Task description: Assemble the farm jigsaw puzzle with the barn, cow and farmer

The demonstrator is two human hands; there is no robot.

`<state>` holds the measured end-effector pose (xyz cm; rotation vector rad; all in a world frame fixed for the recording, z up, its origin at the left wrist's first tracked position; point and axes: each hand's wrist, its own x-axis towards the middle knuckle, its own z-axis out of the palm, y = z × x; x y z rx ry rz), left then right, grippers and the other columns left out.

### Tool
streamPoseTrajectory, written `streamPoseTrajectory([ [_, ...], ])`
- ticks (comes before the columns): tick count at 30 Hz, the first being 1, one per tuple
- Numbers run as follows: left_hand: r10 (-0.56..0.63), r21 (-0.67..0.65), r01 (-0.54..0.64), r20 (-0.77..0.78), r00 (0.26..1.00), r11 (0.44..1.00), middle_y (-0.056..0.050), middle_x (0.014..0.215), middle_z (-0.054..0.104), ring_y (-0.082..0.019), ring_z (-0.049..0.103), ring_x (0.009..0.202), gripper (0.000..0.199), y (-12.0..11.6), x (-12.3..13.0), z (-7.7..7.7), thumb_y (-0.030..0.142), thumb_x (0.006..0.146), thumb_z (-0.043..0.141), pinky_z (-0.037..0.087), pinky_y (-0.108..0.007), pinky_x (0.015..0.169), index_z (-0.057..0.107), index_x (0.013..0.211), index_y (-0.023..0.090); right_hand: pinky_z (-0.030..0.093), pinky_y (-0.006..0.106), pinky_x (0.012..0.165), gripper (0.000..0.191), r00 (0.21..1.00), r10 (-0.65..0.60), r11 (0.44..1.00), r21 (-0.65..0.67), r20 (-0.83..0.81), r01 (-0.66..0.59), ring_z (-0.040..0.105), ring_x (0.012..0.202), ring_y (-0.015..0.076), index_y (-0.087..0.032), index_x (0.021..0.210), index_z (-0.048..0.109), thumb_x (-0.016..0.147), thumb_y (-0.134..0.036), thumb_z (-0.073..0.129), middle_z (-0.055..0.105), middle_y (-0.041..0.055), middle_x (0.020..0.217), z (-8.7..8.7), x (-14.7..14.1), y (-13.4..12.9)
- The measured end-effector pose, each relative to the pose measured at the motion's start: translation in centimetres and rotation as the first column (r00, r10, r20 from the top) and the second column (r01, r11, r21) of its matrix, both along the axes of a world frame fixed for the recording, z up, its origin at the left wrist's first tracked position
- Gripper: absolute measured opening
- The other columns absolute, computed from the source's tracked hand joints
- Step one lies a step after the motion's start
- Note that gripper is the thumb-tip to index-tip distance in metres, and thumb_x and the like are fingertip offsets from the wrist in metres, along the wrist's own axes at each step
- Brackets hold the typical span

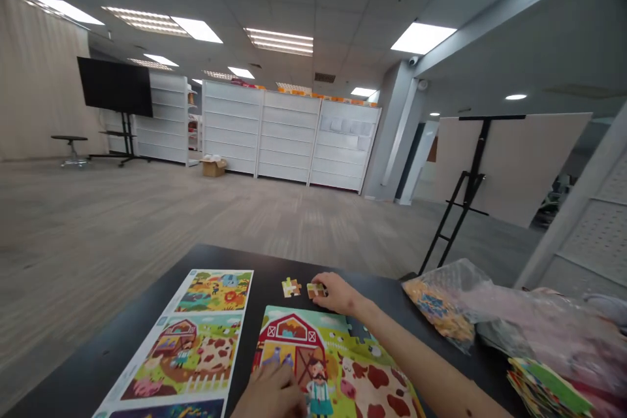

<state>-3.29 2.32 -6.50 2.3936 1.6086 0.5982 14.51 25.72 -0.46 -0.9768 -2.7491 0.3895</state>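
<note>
Head view: right hand (337, 293) pinches a puzzle piece (316, 290) just above the farm puzzle (294, 339); left hand (270, 393), fingers loose and empty, rests on it, apparently steadying it; picture sheet (196, 346) lies alongside for reference.

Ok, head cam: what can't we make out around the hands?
Head view only:
Left hand: cut off by bottom edge; hides the farm jigsaw puzzle beneath it.
Puzzle piece: partly covered by right hand.
Plastic bag: contents blurred by the plastic.
Stack of boards: cut off by bottom edge.
</note>
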Motion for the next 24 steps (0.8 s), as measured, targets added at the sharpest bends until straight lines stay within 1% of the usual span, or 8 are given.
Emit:
streamPoseTrajectory([
  [4, 0.014, -0.023, -0.013, 0.065, 0.998, 1.000, -0.002, 0.100, 0.068, -0.026, 0.063, 0.102, 0.018, -1.0, 0.4, 1.6, 0.020, 0.079, 0.080, 0.047, -0.040, 0.095, 0.072, 0.092, 0.029, 0.057, 0.044, 0.091, 0.029, 1.000, -0.016, 1.000, 0.023, 0.007, 0.016, 0.067, 0.103, 0.0219, -0.017, 0.121, 0.064, 0.099, -0.037, 0.065, 0.067, 0.0075, 0.121, 1.5, 1.0, -0.9],
  [7, 0.010, -0.063, -0.001, 0.134, 0.991, 0.998, -0.002, 0.104, 0.066, -0.025, 0.061, 0.104, 0.024, -2.6, 0.6, 3.9, 0.009, 0.077, 0.070, 0.047, -0.039, 0.092, 0.068, 0.094, 0.026, 0.055, 0.043, 0.095, 0.036, 0.998, -0.050, 0.998, 0.027, -0.041, 0.051, 0.066, 0.106, 0.0230, -0.017, 0.124, 0.063, 0.091, -0.027, 0.072, 0.067, 0.0083, 0.120, 3.0, 2.5, -3.1],
  [10, 0.010, -0.081, 0.005, 0.184, 0.983, 0.997, -0.003, 0.106, 0.064, -0.025, 0.059, 0.106, 0.024, -3.8, 0.7, 5.7, 0.005, 0.082, 0.058, 0.046, -0.038, 0.092, 0.066, 0.095, 0.024, 0.053, 0.036, 0.098, 0.047, 0.993, -0.084, 0.996, 0.010, -0.079, 0.085, 0.063, 0.111, 0.0246, -0.017, 0.128, 0.063, 0.082, -0.016, 0.069, 0.067, 0.0089, 0.121, 4.4, 5.5, -7.5],
  [12, -0.002, -0.095, 0.020, 0.183, 0.983, 0.995, -0.004, 0.106, 0.063, -0.025, 0.058, 0.106, 0.023, -4.0, 0.6, 6.1, 0.006, 0.084, 0.056, 0.046, -0.039, 0.092, 0.065, 0.096, 0.024, 0.051, 0.036, 0.102, 0.049, 0.993, -0.090, 0.996, -0.003, -0.080, 0.090, 0.062, 0.112, 0.0252, -0.019, 0.127, 0.065, 0.079, -0.014, 0.065, 0.067, 0.0080, 0.122, 4.7, 8.7, -11.6],
  [15, -0.026, -0.095, 0.045, 0.194, 0.981, 0.994, -0.004, 0.106, 0.063, -0.026, 0.058, 0.106, 0.022, -3.9, 0.5, 5.9, 0.007, 0.086, 0.055, 0.045, -0.040, 0.091, 0.065, 0.097, 0.024, 0.053, 0.040, 0.102, 0.050, 0.989, -0.125, 0.992, -0.024, -0.074, 0.124, 0.063, 0.116, 0.0262, -0.022, 0.131, 0.064, 0.082, -0.012, 0.060, 0.065, 0.0110, 0.128, 3.3, 15.2, -18.1],
  [19, -0.044, -0.062, 0.057, 0.200, 0.979, 0.996, -0.004, 0.105, 0.064, -0.026, 0.059, 0.104, 0.024, -3.8, 0.4, 4.9, 0.006, 0.085, 0.053, 0.046, -0.039, 0.090, 0.064, 0.096, 0.024, 0.052, 0.042, 0.107, 0.048, 0.967, -0.197, 0.980, -0.018, -0.164, 0.197, 0.058, 0.131, 0.0249, -0.031, 0.134, 0.063, 0.093, -0.011, 0.047, 0.062, 0.0103, 0.138, -0.9, 23.6, -24.0],
  [21, -0.063, -0.040, 0.072, 0.191, 0.979, 0.997, -0.004, 0.106, 0.065, -0.026, 0.059, 0.103, 0.022, -3.8, 0.3, 4.3, 0.009, 0.087, 0.052, 0.047, -0.040, 0.090, 0.063, 0.096, 0.025, 0.051, 0.043, 0.109, 0.048, 0.958, -0.198, 0.980, -0.009, -0.206, 0.201, 0.055, 0.136, 0.0241, -0.033, 0.128, 0.066, 0.094, -0.010, 0.043, 0.060, 0.0080, 0.143, -2.2, 25.7, -25.7],
  [24, -0.095, 0.013, 0.095, 0.186, 0.978, 0.995, -0.005, 0.108, 0.066, -0.027, 0.060, 0.104, 0.017, -3.4, -0.1, 3.2, 0.017, 0.093, 0.051, 0.048, -0.039, 0.090, 0.064, 0.099, 0.027, 0.047, 0.047, 0.113, 0.044, 0.914, -0.322, 0.945, -0.032, -0.249, 0.324, 0.052, 0.139, 0.0256, -0.030, 0.120, 0.070, 0.091, -0.011, 0.042, 0.056, 0.0083, 0.149, -2.2, 26.2, -27.1],
])
